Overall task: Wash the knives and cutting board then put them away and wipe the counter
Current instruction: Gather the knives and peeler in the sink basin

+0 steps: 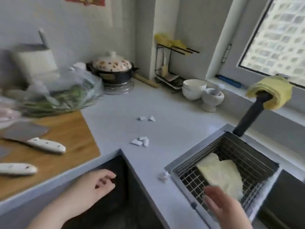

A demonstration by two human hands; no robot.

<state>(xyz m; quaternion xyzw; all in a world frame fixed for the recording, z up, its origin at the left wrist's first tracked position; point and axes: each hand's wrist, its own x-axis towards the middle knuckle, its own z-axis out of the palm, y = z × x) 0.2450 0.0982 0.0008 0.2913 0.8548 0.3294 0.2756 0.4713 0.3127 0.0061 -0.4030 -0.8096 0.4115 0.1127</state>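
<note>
Right hand at five o'clock, fingers spread and blurred, touching pale yellow cloth in sink's wire basket, left hand loosely curled, empty, knives on cutting board at nine o'clock

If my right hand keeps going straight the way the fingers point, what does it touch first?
Most likely the pale yellow cloth lying in the wire basket. The right hand points up and slightly left, its fingers already at the cloth's near edge. Depth is unclear, so it may be hovering above.
</note>
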